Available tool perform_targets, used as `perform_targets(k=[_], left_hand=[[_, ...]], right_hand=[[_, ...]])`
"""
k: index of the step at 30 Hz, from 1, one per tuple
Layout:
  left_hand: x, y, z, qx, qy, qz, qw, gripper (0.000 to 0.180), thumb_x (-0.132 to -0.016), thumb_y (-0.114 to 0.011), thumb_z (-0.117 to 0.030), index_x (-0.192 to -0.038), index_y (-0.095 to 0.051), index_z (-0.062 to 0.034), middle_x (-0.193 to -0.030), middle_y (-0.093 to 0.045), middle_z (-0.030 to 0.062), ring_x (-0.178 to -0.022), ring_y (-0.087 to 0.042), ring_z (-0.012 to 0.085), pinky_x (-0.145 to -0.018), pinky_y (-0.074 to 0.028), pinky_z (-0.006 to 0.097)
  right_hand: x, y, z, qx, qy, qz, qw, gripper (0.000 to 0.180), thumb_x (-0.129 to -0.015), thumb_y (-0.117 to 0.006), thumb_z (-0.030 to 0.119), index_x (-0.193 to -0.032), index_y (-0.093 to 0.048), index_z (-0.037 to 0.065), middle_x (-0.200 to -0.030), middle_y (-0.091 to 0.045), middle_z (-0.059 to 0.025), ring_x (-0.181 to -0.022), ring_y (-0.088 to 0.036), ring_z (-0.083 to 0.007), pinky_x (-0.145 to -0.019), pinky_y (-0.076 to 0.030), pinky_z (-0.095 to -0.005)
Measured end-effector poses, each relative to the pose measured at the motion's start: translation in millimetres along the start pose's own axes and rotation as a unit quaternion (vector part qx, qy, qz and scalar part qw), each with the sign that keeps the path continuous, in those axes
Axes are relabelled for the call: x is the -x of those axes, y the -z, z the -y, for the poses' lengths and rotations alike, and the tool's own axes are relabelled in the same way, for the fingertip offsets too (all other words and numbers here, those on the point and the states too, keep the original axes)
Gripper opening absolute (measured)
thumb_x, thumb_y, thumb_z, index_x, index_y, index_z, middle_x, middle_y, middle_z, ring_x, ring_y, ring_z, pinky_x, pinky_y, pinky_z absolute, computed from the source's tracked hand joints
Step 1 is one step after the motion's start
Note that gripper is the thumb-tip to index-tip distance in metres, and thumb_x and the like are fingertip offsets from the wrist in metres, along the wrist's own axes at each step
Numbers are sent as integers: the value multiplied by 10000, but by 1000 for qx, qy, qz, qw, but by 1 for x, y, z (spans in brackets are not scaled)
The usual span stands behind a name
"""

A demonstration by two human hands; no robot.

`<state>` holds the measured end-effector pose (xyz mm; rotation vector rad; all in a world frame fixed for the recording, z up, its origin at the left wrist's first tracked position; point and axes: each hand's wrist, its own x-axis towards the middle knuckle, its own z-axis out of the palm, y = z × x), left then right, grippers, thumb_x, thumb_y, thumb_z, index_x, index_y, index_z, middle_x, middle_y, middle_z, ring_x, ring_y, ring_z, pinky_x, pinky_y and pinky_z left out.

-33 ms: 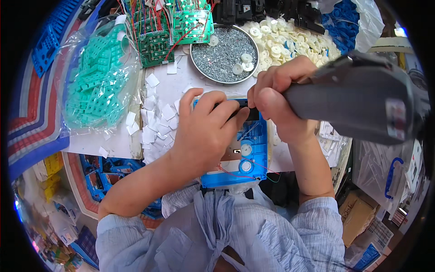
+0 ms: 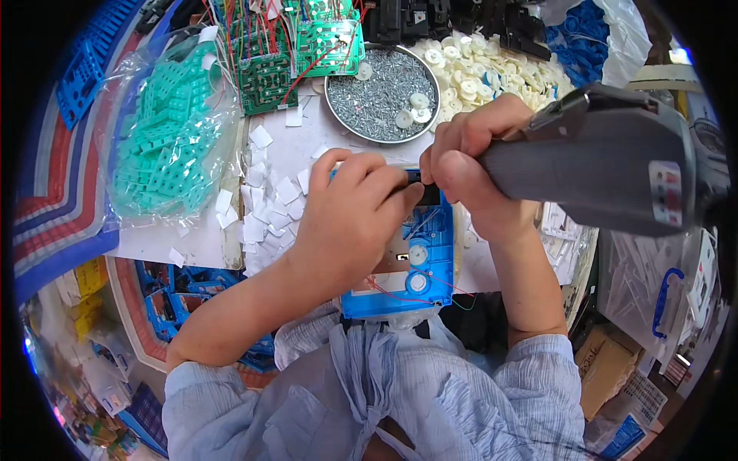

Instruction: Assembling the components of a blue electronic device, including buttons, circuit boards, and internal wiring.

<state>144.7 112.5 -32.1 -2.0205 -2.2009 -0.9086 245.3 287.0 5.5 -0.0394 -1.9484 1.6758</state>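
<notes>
Head view: right hand has a full closed grip on the grey electric screwdriver, tip hidden behind the fingers. Left hand presses flat, fingers curled, on the blue plastic housing, which sits at the near edge of the worktop. Housing looks light, stiff, thin-walled, likely to skid; best held by its side walls, clear of the thin wires. Round tray of screws just beyond; bag of green parts left.
</notes>
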Motion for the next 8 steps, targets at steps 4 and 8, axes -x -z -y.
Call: perform_targets(k=[4,8], left_hand=[[-12,3,0,64,62,29,996,609,-760,-816,-190,-1293,-590,-1,-1309,-591,179,-1224,-554,375,-1095,-365,512],[-13,32,-4,90,15,22,996,592,-727,-840,-187,-1248,-615,-21,-1251,-648,181,-1131,-628,385,-997,-473,509]], right_hand=[[-6,18,16,59,88,-148,983,290,-931,-637,38,-1176,-487,-4,-810,-579,-114,-678,-578,-185,-691,-559,-381],[-23,42,42,134,152,-235,951,394,-947,-563,25,-1325,-504,-71,-970,-656,-181,-831,-672,-233,-809,-602,-406]])
